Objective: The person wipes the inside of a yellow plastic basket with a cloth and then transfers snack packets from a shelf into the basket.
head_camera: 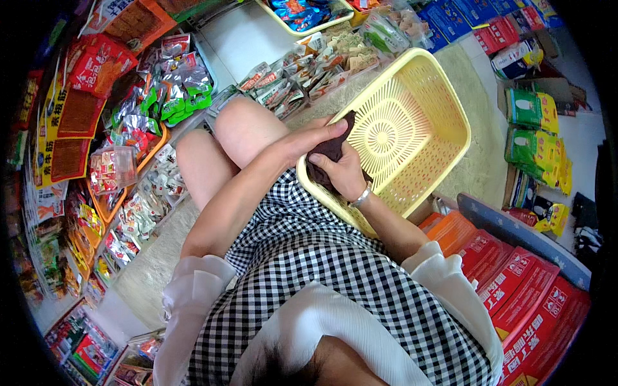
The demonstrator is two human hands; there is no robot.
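A pale yellow perforated plastic basket (pixel 442 103) rests tilted against my lap, its open side towards me. Over its near rim lies a dark brown cloth (pixel 328 149), bunched between my two hands. My left hand (pixel 321 132) has its thumb on the cloth's upper end, fingers partly hidden behind the rim. Pressed onto the cloth from inside the basket is my right hand (pixel 343 173), with a metal watch or bracelet (pixel 362 194) at the wrist. The basket holds nothing that I can see.
Snack packets in trays (pixel 186 87) line the left side, with hanging packs (pixel 72 120) beyond. More small packets (pixel 289 77) lie ahead, near a blue-packet tray (pixel 309 31). Red cartons (pixel 521 289) stand close at the right, beside a grey board (pixel 521 236). Green-yellow bags (pixel 536 149) lie farther right.
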